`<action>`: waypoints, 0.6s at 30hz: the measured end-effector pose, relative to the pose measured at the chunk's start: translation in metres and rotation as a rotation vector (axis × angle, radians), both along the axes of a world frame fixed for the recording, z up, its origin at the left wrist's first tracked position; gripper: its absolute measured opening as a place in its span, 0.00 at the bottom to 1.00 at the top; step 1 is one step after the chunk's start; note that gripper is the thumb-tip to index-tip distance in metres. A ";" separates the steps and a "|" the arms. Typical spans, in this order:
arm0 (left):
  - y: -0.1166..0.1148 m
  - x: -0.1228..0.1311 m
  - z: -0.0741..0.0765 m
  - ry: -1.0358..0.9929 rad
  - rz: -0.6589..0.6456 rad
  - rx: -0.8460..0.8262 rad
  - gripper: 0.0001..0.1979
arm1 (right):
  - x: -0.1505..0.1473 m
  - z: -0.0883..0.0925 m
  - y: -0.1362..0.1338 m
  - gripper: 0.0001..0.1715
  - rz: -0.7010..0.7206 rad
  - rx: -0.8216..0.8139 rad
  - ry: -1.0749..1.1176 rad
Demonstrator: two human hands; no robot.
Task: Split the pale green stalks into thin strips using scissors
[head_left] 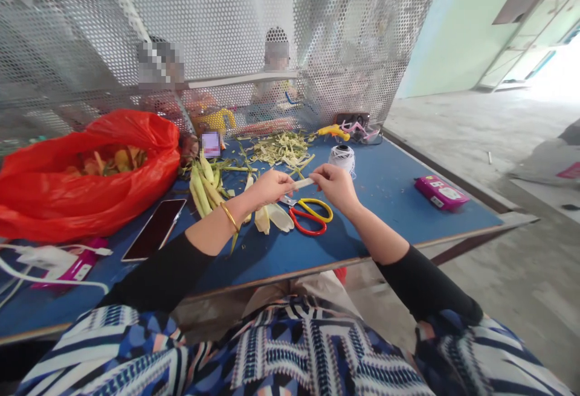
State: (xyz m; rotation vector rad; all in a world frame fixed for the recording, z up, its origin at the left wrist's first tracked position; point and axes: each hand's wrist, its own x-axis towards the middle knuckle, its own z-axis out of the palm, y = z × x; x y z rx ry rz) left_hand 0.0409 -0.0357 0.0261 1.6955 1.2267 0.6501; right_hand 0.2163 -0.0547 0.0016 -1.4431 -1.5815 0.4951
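Between my hands a pale strip of corn husk (303, 183) is stretched nearly level above the table. My left hand (274, 188), with a gold bangle at the wrist, pinches its left end. At the other end the fingertips of my right hand (336, 186) are closed on it. Below lie scissors (312, 232) with one red and one yellow handle. Cut husk pieces (263, 221) rest beside them, partly under my left hand. Longer green-yellow husks (199, 191) lie to the left. A spool of white thread (342, 158) stands just behind my right hand.
A pile of husk shreds (281, 150) lies at the back. On the left are a red plastic bag (136, 194), a phone (154, 230) and white cables (54, 278). A magenta pack (440, 193) sits right. People are behind the perforated metal screen (217, 34); a yellow glue gun (334, 131) lies before it.
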 end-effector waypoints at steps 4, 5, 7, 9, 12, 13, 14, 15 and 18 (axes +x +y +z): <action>0.000 -0.006 -0.003 0.020 0.077 -0.002 0.11 | 0.005 -0.009 -0.005 0.07 -0.141 -0.014 -0.023; 0.002 -0.008 -0.004 0.032 0.097 0.016 0.11 | 0.006 -0.010 -0.008 0.07 -0.129 -0.035 -0.086; 0.006 -0.012 -0.006 0.060 0.139 0.066 0.12 | 0.008 -0.011 -0.016 0.06 -0.027 -0.088 -0.288; 0.012 -0.016 -0.008 0.092 0.173 0.135 0.13 | 0.007 -0.012 -0.025 0.07 0.126 -0.120 -0.550; 0.018 -0.019 -0.009 0.118 0.208 0.175 0.13 | -0.001 -0.012 -0.035 0.17 0.261 -0.136 -0.866; 0.020 -0.019 -0.009 0.109 0.222 0.159 0.13 | -0.005 -0.011 -0.036 0.19 0.273 -0.159 -0.918; 0.022 -0.019 -0.008 0.097 0.238 0.133 0.13 | -0.008 -0.010 -0.036 0.20 0.278 -0.191 -0.942; 0.024 -0.020 -0.007 0.081 0.258 0.107 0.13 | -0.011 -0.009 -0.035 0.21 0.278 -0.222 -0.944; 0.033 -0.023 -0.004 0.055 0.318 0.068 0.13 | -0.014 -0.005 -0.026 0.21 0.270 -0.283 -0.900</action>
